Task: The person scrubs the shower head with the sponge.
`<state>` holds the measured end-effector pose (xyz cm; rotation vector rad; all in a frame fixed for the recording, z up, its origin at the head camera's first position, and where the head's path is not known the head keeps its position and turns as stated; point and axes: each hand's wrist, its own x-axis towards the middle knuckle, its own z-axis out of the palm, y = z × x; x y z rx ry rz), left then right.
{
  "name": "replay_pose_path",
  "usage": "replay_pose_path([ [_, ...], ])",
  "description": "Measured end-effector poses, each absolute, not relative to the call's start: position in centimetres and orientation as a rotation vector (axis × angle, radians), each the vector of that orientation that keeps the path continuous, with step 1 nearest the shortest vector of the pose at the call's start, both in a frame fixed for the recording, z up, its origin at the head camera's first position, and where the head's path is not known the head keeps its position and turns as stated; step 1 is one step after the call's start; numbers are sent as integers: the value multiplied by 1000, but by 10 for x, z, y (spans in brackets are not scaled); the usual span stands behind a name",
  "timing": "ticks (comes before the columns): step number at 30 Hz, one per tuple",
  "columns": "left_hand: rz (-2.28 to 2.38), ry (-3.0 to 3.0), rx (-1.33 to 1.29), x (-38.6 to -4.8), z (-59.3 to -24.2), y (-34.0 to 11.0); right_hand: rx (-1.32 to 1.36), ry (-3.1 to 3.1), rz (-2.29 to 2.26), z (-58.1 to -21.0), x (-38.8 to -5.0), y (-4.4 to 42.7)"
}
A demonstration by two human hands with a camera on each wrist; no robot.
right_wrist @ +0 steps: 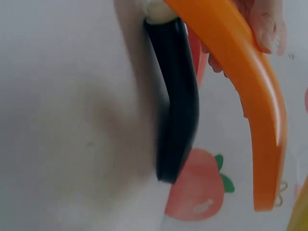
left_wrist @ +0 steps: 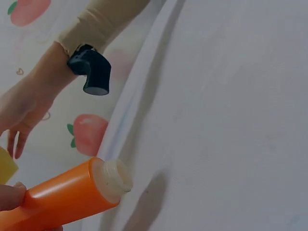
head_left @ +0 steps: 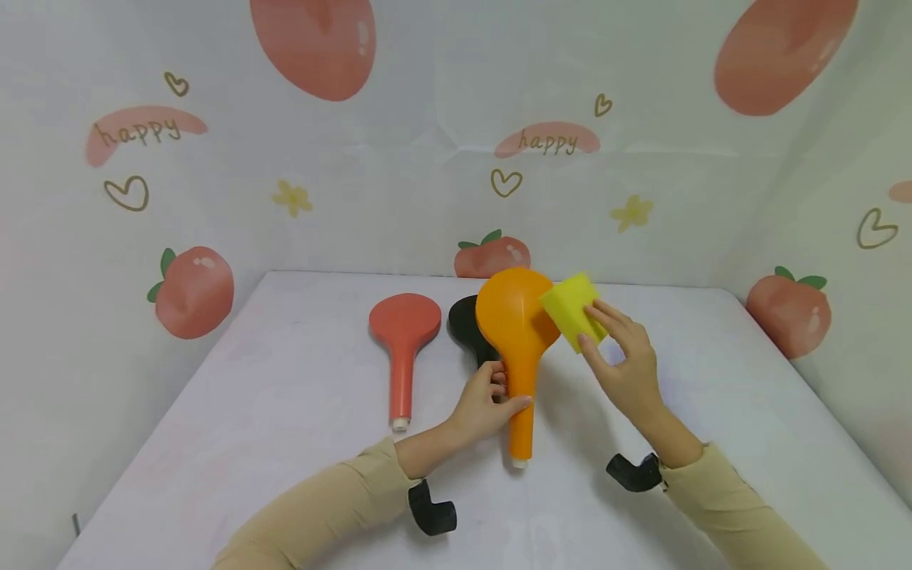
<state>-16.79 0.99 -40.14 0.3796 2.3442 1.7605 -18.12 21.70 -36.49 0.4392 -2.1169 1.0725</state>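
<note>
An orange paddle-shaped object with a round head and a white-tipped handle is held above the table by the left hand, whose fingers and thumb grip the handle. In the left wrist view the handle shows its pale threaded end. The right hand pinches a yellow sponge-like block at the right edge of the orange head; whether they touch I cannot tell. Behind the orange object lies a black one, partly hidden; the right wrist view shows it on the table. A red one lies to the left.
The white-covered table has a back edge against a cloth printed with fruit, hearts and flowers. Black curved mounts sit at both wrists, the other one under the right sleeve.
</note>
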Motion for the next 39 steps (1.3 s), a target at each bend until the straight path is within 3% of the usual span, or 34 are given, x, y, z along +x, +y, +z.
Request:
replay_pose_path([
  [6, 1772, 2347, 391, -157, -403, -5, 779, -1959, 838, -372, -178, 193],
  [13, 1790, 2349, 447, -150, -406, -19, 948, -1933, 678, -383, -174, 175],
  [24, 1878, 2285, 481, -140, -406, -28, 1009, -1986, 646, -390, -175, 176],
  [34, 1902, 2237, 451, -138, -409, -31, 697, -2017, 807, -391, -190, 191],
  [39, 1899, 2248, 482, -137, -410, -31, 871, -1968, 726, -395, -184, 182],
])
